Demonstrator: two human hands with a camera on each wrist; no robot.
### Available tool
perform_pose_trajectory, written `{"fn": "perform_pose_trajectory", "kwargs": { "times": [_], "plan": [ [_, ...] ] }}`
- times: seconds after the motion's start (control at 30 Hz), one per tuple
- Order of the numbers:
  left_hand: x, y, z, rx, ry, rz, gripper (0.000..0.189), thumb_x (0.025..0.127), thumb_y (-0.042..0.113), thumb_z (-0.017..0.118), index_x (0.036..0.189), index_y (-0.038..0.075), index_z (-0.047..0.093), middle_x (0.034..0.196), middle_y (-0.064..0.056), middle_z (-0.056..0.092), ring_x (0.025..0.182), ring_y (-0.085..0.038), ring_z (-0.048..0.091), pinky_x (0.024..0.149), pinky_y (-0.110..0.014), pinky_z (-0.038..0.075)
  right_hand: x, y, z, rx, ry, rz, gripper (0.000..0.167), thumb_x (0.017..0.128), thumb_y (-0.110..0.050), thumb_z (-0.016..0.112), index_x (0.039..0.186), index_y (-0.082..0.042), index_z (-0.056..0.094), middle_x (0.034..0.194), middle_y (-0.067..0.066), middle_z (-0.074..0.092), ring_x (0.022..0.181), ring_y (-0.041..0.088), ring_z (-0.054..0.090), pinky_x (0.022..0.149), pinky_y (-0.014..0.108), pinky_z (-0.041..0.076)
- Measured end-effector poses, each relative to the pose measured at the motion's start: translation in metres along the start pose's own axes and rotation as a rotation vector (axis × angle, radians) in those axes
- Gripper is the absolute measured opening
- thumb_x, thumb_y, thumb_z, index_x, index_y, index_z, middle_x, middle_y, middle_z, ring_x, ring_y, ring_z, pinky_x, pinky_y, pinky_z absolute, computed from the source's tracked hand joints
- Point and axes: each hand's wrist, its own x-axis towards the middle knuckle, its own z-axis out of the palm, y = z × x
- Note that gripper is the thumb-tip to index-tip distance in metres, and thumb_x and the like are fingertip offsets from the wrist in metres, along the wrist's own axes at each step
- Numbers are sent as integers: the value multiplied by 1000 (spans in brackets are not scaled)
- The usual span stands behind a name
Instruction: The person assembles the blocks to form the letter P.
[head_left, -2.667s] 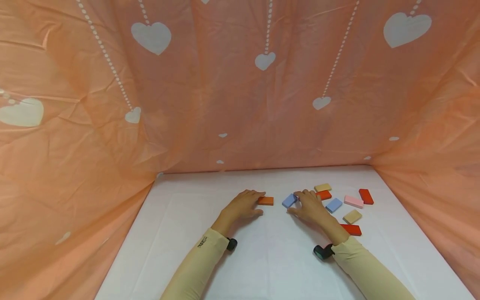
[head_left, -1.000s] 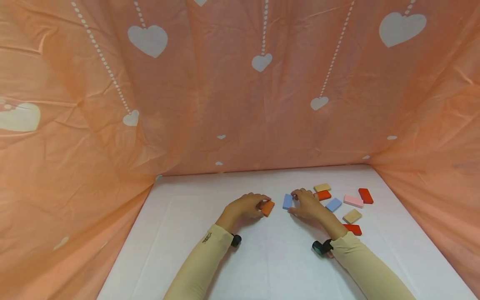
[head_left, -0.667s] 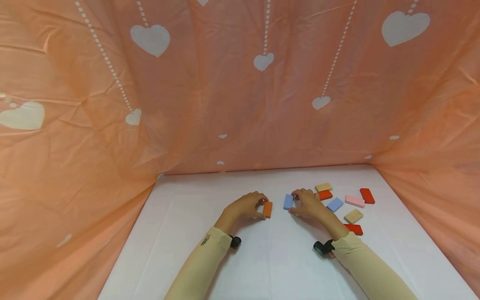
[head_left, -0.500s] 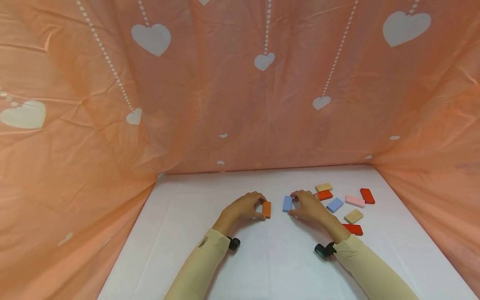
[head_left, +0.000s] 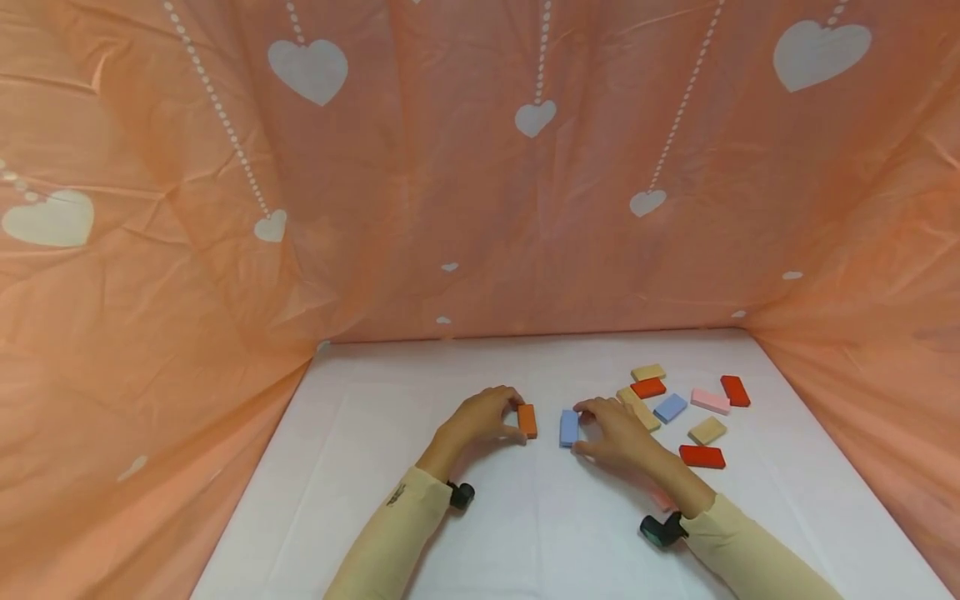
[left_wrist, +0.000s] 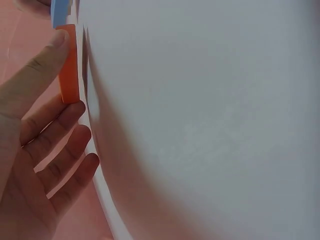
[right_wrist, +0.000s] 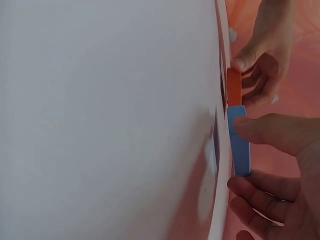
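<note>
My left hand [head_left: 482,414] pinches an orange rectangular block [head_left: 528,422] between thumb and fingers, left of the table's middle line. To its right, my right hand [head_left: 617,431] pinches a light blue block [head_left: 569,427] by its two ends. Both blocks point lengthwise away from me, side by side with a gap between them. In the left wrist view the thumb lies on the near end of the orange block [left_wrist: 70,75] and a fingertip at its other end. The right wrist view shows the blue block [right_wrist: 240,145] between thumb and fingers, its shadow on the white cloth beside it.
Several loose blocks lie right of my right hand: tan [head_left: 648,372], red [head_left: 648,388], another blue [head_left: 671,407], pink [head_left: 710,401] and more. A pink-red block [head_left: 662,498] lies partly under my right forearm. An orange curtain [head_left: 480,208] encloses the white table [head_left: 420,367].
Both blocks have turned: the orange one from crosswise to lengthwise, the blue from slanted to lengthwise. My right hand has drawn the blue block toward me, uncovering a tan block.
</note>
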Motion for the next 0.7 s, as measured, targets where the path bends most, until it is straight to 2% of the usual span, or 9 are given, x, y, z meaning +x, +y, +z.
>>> {"fn": "perform_pose_trajectory", "kwargs": {
  "times": [0.33,0.6,0.7],
  "plan": [
    [-12,3,3,-23,22,19,63,80,44,96,130,16,70,118,2,71,106,-16,63,99,-39,55,-25,-15,9,22,-5,-59,60,86,-30,92,137,-11,67,116,-4,70,119,26,60,105,52,43],
    [-22,10,4,-31,14,35,61,80,43,96,129,18,69,106,5,67,93,-13,57,87,-33,53,-42,-28,15,-1,-9,-137,59,84,-28,93,134,-10,69,115,-3,72,116,25,62,103,52,44],
    [-27,11,5,-18,13,49,61,81,45,95,129,17,69,110,4,68,96,-13,59,89,-34,54,-47,-32,18,-11,-10,-166,59,83,-28,93,134,-10,69,113,-4,72,114,24,62,101,51,44]
  ]
}}
